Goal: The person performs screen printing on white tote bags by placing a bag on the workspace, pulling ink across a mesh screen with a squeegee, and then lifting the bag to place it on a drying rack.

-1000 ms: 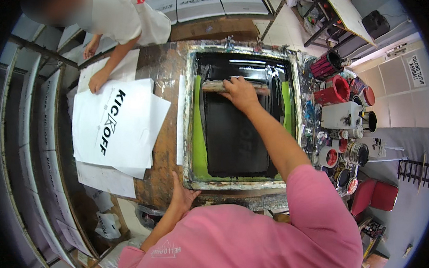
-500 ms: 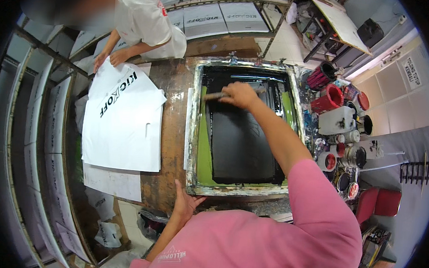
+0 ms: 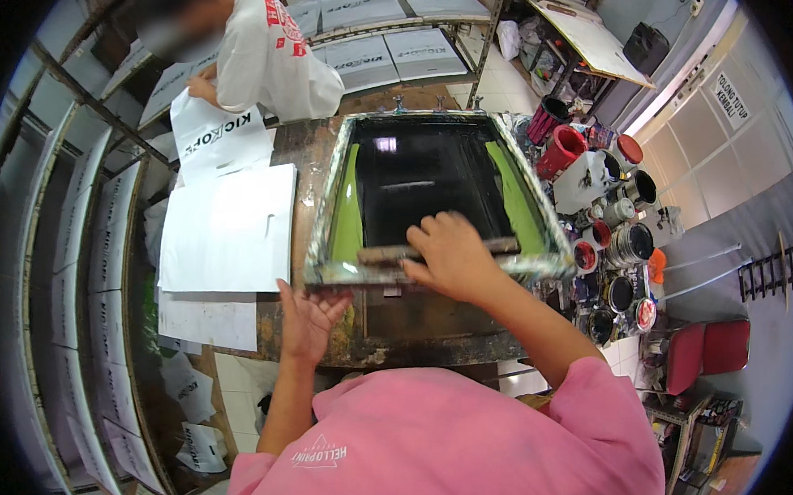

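Note:
My right hand (image 3: pixel 454 255) grips a wooden-handled squeegee (image 3: pixel 383 254), which lies across the near end of a screen printing frame (image 3: pixel 322 208). Glossy black ink (image 3: pixel 431 178) covers the middle of the mesh, with green strips along both sides. The frame's near edge is tilted up off the table. My left hand (image 3: pixel 307 323) is palm up with fingers spread, close below the frame's near left corner; whether it bears the frame's weight I cannot tell. Left of the frame lies a stack of blank white bags (image 3: pixel 227 230).
Across the table, a co-worker (image 3: pixel 276 57) holds a white bag with black print (image 3: pixel 227 140). Ink tubs and cans (image 3: pixel 630 242) crowd the right side. Racks of printed bags (image 3: pixel 106 313) line the left and back. A red chair (image 3: pixel 700 357) stands at right.
My right hand has drawn the squeegee from the far end to the near end. The frame's near edge has risen, and my left hand has moved forward. The co-worker has taken the printed bag off the stack.

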Motion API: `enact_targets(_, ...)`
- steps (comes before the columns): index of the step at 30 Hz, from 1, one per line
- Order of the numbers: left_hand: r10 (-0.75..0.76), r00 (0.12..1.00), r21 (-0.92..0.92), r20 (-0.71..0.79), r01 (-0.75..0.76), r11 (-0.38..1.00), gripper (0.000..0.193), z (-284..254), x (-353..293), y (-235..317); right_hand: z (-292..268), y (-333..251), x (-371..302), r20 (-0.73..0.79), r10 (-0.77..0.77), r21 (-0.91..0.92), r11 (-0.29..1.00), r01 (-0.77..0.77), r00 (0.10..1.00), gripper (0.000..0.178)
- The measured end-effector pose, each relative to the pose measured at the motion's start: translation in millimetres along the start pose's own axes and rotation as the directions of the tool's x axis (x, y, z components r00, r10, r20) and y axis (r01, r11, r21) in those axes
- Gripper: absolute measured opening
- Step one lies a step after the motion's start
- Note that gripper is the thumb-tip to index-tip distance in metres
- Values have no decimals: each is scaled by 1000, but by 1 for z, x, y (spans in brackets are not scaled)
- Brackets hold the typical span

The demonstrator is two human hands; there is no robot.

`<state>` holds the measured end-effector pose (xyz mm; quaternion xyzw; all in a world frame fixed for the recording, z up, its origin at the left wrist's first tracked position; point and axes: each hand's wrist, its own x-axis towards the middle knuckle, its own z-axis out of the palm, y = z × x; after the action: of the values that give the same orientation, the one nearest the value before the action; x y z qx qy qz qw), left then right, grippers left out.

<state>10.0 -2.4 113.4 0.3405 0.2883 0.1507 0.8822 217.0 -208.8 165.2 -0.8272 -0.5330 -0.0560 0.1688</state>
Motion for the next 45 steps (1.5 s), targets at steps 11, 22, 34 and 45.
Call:
enact_targets(11, 199, 960, 837, 197, -59, -544, 97, -56, 99, -118, -78, 0, 88, -401, 31, -151, 983, -99, 915, 33)
enact_targets(22, 179, 950, 906, 255, -169, -389, 103, -40, 92, -126, -110, 16, 135, -444, 39, -150, 982, -117, 895, 31)
enact_targets(34, 640, 750, 942, 166, -312, 121, 57, -21, 109, -53, -103, 18, 126, -452, 18, -127, 988, -84, 892, 34)
enact_targets(45, 742, 670, 999, 27, 10, -45, 60, -254, 145, 123, -110, 13, 133, -404, 71, -145, 979, -140, 912, 32)
